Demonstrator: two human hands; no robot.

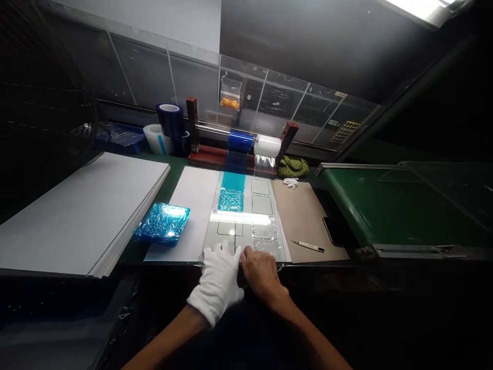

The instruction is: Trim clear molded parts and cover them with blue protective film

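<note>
Clear film sheet lying across near end of glossy panel, lower centre of frame, w/ white-gloved left hand & bare right hand reaching its near edge.
Both hands are resting close together, fingers fairly narrow & low, but can't tell if either is pinching film. Film looks light, thin, soft & clingy, prob. creases easily; free edge w/ fingertips seems best hold. Teal film strip is lying further up panel; crinkled blue film wad is sitting left, on white sheet.

Crinkled clear film lies on the glossy rectangle-marked panel.
</note>
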